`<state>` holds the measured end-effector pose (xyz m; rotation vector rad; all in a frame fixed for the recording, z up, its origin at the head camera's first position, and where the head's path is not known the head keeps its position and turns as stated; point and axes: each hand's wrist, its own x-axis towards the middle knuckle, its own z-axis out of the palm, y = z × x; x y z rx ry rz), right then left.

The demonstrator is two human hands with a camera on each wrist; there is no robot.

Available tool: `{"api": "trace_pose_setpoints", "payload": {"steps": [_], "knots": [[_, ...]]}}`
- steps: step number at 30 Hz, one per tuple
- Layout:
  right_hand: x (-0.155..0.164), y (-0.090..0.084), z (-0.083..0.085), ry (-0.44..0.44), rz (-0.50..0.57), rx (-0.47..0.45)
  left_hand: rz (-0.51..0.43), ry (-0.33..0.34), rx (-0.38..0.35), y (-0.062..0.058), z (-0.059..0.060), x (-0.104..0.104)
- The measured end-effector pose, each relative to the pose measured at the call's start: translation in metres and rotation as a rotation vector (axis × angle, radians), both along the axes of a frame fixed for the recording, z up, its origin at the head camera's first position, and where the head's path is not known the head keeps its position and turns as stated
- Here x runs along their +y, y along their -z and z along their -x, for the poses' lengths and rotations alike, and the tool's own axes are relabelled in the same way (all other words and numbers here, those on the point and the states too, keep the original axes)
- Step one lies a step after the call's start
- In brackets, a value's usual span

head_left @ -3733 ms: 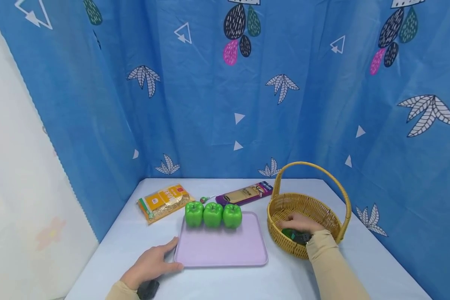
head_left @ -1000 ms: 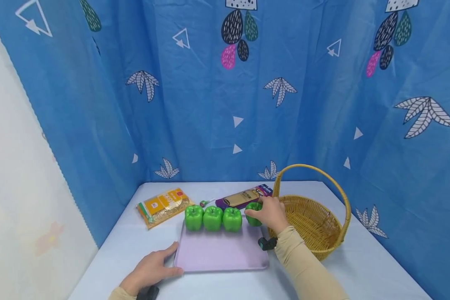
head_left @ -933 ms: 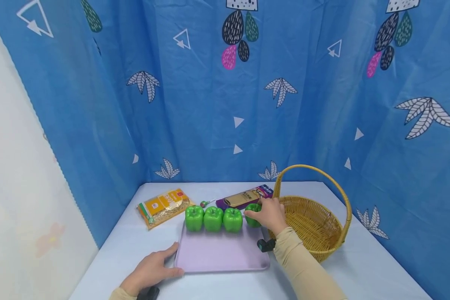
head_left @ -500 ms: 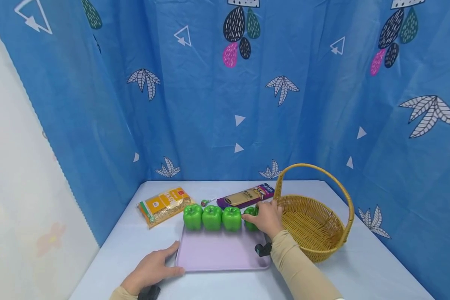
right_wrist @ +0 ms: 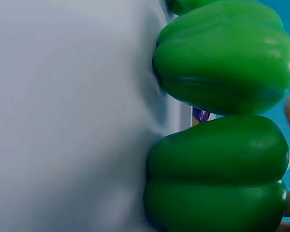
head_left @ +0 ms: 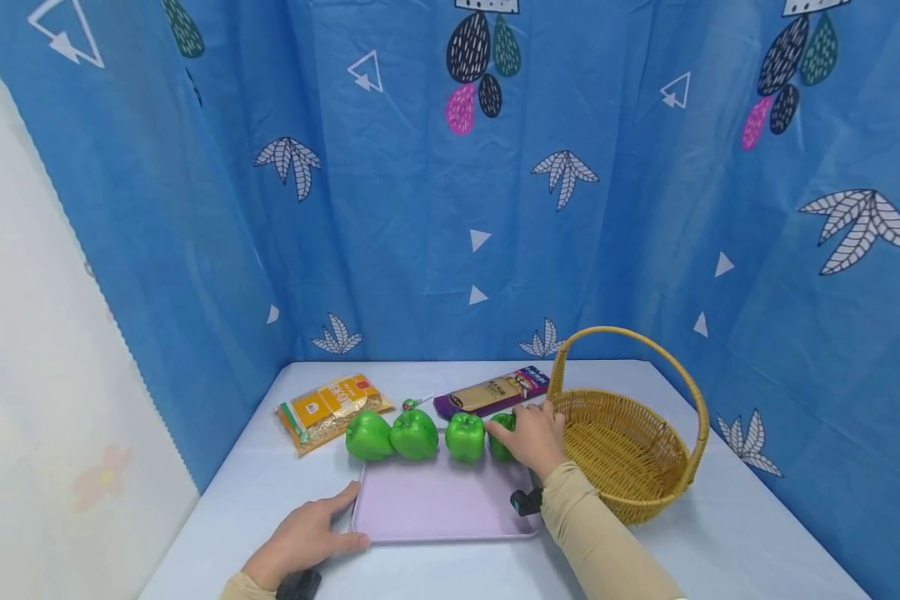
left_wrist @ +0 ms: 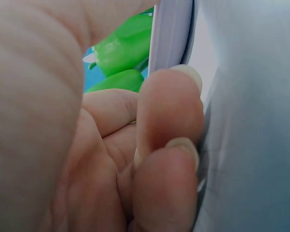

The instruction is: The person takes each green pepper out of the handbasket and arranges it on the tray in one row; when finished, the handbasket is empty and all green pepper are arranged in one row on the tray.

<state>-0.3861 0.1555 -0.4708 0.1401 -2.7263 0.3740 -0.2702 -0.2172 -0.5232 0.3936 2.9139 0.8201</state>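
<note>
In the head view, a lilac tray bears a back row of glossy green bell peppers. The two leftmost, an outer pepper and its neighbour, lean to the left; a third pepper stands upright. At the row's right end, my right hand has its thumb and fingers about a fourth pepper, partly hidden by the hand. That pepper sits low on the tray in the right wrist view, fingertips at its top. My left hand touches the tray's left edge, thumb and index finger spread.
A yellow wicker basket with a tall handle stands right of the tray, close to my right forearm. Behind the peppers lie an orange food bag, a lollipop and a purple packet. A blue curtain hangs behind the table.
My right hand has carried the fourth pepper from the basket to the tray, then shifted slightly left. The two leftmost peppers have tipped leftward in the last half second. The left hand stays put.
</note>
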Motion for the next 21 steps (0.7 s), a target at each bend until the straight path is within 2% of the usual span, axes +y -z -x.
{"api": "trace_pose_setpoints", "payload": {"steps": [7,10,13,15,17,19,21], "knots": [[-0.001,-0.007,-0.003,0.005,-0.004,-0.037,-0.011,0.001,-0.001,0.002,0.001,-0.001],[-0.002,-0.010,-0.006,-0.017,-0.008,0.001,-0.071,-0.032,-0.006,0.002,0.003,-0.001],[-0.007,-0.014,-0.012,-0.136,-0.030,0.067,-0.156,-0.139,0.021,-0.003,0.007,0.000],[-0.014,-0.019,-0.017,-0.261,-0.059,0.104,-0.197,-0.217,0.080,-0.009,0.011,0.001],[-0.022,-0.024,-0.022,-0.383,-0.093,0.115,-0.184,-0.261,0.177,-0.018,0.018,0.001],[-0.031,-0.029,-0.025,-0.456,-0.125,0.102,-0.161,-0.247,0.269,-0.026,0.028,0.000],[-0.038,-0.032,-0.026,-0.488,-0.144,0.066,-0.142,-0.209,0.321,-0.032,0.039,-0.001]]}}
